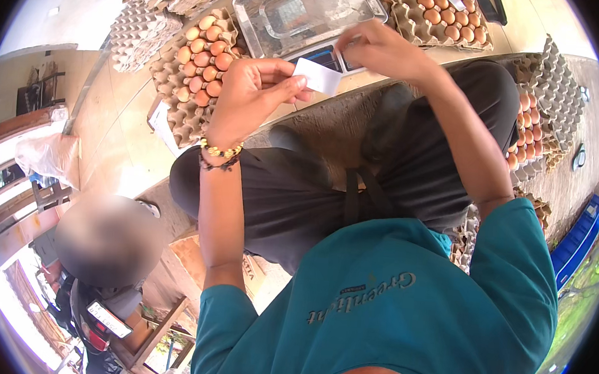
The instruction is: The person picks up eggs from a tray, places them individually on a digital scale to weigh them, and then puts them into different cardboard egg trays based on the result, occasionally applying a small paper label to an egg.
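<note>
A small piece of white paper is pinched between the thumb and fingers of my left hand, which wears beaded bracelets at the wrist. My right hand, slightly blurred, hovers by the front panel of a digital scale with its fingers bent; whether it holds anything cannot be told. The scale carries a scuffed metal pan. Left of it lies a pulp egg tray with brown eggs. On the scale's right is another tray of brown eggs, with a scrap of paper on top.
Stacked empty egg trays stand at the upper left. More eggs and upright trays are at the right, near a blue plastic container. At the lower left are a person and a motorcycle.
</note>
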{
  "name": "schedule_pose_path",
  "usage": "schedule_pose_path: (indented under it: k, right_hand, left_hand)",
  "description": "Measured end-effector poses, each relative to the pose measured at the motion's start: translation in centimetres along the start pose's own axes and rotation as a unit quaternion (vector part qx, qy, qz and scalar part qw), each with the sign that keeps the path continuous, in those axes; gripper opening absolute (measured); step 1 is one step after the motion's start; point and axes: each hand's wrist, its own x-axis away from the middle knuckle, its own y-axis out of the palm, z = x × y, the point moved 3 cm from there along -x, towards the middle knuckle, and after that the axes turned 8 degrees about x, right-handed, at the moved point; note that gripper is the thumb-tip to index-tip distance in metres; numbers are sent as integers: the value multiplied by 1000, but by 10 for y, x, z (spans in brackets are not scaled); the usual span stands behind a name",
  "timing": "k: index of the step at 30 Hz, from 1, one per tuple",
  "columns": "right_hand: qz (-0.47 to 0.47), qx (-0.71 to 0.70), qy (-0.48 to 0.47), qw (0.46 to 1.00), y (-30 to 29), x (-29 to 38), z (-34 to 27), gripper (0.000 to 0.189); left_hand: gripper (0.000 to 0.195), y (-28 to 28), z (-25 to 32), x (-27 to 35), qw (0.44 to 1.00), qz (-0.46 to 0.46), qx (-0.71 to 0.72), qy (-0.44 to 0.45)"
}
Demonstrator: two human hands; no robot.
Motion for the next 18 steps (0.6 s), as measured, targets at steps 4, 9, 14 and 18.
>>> schedule_pose_path:
  k: [4, 9, 14, 18]
  right_hand:
    - [20, -15, 14, 1000, 11, -17, 26, 26]
    - [-124, -354, 100, 922, 22, 1, -11, 44]
    - [-142, -413, 38, 899, 52, -4, -14, 54]
    - [-142, -617, 94, 768, 59, -1, -26, 44]
  left_hand:
    - [17, -15, -9, -3, 999, 39, 5, 19]
    - [19, -20, 0, -2, 993, 107, 29, 31]
    - [20, -18, -6, -1, 993, 117, 11, 27]
    - [24, -24, -16, -4, 996, 70, 17, 54]
